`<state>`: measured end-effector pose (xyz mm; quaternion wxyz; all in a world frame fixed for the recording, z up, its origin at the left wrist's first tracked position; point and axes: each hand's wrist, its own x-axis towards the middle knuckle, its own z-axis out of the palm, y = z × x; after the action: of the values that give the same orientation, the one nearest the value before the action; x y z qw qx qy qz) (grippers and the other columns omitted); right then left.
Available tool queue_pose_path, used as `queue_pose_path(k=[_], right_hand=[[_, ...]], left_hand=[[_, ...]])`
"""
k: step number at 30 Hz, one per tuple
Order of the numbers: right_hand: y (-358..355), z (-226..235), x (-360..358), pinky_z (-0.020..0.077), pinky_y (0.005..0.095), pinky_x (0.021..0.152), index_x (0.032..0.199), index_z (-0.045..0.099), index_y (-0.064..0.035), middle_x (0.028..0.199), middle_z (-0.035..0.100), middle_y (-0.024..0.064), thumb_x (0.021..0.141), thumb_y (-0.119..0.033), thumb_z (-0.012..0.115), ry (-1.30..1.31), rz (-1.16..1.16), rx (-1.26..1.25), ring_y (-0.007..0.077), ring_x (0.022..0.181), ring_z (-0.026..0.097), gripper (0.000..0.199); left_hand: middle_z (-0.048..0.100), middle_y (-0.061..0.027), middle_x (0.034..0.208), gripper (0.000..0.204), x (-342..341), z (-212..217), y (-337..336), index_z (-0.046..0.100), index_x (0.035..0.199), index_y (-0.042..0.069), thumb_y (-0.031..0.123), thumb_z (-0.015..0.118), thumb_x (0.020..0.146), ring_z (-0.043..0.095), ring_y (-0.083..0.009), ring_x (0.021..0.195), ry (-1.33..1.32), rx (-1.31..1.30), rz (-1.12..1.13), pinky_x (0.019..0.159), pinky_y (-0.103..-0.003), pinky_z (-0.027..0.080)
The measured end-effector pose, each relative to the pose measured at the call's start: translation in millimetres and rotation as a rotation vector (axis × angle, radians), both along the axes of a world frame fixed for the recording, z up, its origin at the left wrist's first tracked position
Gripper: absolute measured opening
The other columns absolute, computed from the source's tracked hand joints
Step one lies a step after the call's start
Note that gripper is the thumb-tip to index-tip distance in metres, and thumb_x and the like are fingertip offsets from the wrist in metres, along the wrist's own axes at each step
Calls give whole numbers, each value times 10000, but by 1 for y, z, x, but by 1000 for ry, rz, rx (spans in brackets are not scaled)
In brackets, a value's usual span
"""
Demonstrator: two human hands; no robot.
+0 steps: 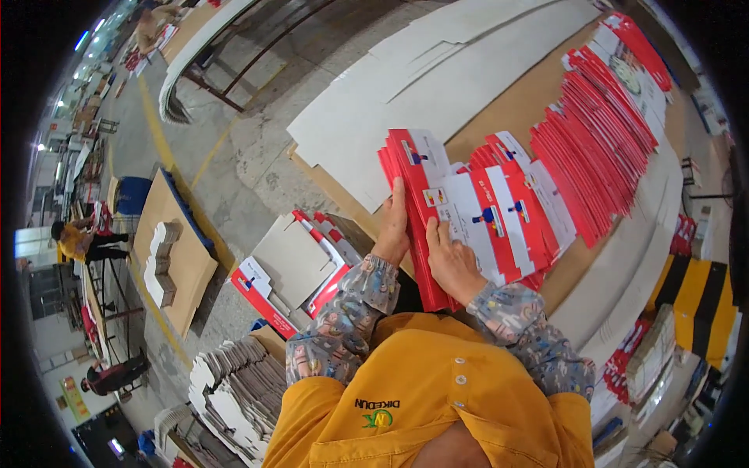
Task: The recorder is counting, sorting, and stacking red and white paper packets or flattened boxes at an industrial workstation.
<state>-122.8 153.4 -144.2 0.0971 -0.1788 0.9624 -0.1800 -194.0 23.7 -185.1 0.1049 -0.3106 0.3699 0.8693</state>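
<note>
A thick bundle of flat red-and-white cartons [429, 269] is upright in front of my body, at the table's near edge. My left hand [394, 226] is closed round the bundle's left edge, its fingers reaching up along the red side. On the right, my right hand [454, 264] lies against the bundle's printed face with its fingers stretched out and slightly bent. Just beyond it, more printed cartons [507, 210] overlap in a leaning pile. A long row of red cartons [597, 148] continues to the far right, packed on edge.
White cardboard sheets [374, 109] cover the table's far left. Left of me is an opened carton stack [289, 269], with stacked grey-white card pieces [238, 394] below. A brown board [168, 257] carries more card pieces. Two people [78, 240] work at the far left.
</note>
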Motion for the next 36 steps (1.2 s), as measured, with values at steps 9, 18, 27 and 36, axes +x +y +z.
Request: queue_pose_path(k=[9, 18, 27, 36], right_hand=[[1, 3, 7, 479, 483, 803, 1337, 365, 33, 1302, 425, 275, 749, -245, 690, 26, 64, -205, 422, 932, 578, 727], [29, 105, -30, 281, 503, 1023, 1288, 414, 43, 1210, 519, 244, 713, -500, 731, 614, -1, -7, 390, 1218, 416, 852], [11, 116, 35, 385, 480, 780, 1037, 515, 16, 904, 582, 171, 735, -387, 762, 454, 67, -316, 367, 856, 531, 561], [-31, 104, 77, 397, 492, 748, 985, 520, 31, 858, 593, 177, 773, -285, 738, 545, 67, -345, 377, 759, 549, 438]], left_hand=[[622, -96, 928, 479, 22, -5, -16, 513, 1104, 14, 45, 727, 677, 590, -173, 792, 96, -209, -141, 699, -327, 507], [568, -48, 1111, 788, 73, 115, -51, 384, 1313, 49, -9, 758, 622, 539, -173, 1077, 502, -117, -271, 916, -347, 473], [415, -64, 1332, 941, 123, 127, -58, 249, 1422, 82, 75, 778, 644, 352, -182, 1267, 681, -213, -395, 1050, -342, 313], [421, -86, 1359, 838, 161, 100, -97, 314, 1394, 61, 80, 773, 693, 356, -190, 1282, 544, -208, -498, 1051, -333, 317]])
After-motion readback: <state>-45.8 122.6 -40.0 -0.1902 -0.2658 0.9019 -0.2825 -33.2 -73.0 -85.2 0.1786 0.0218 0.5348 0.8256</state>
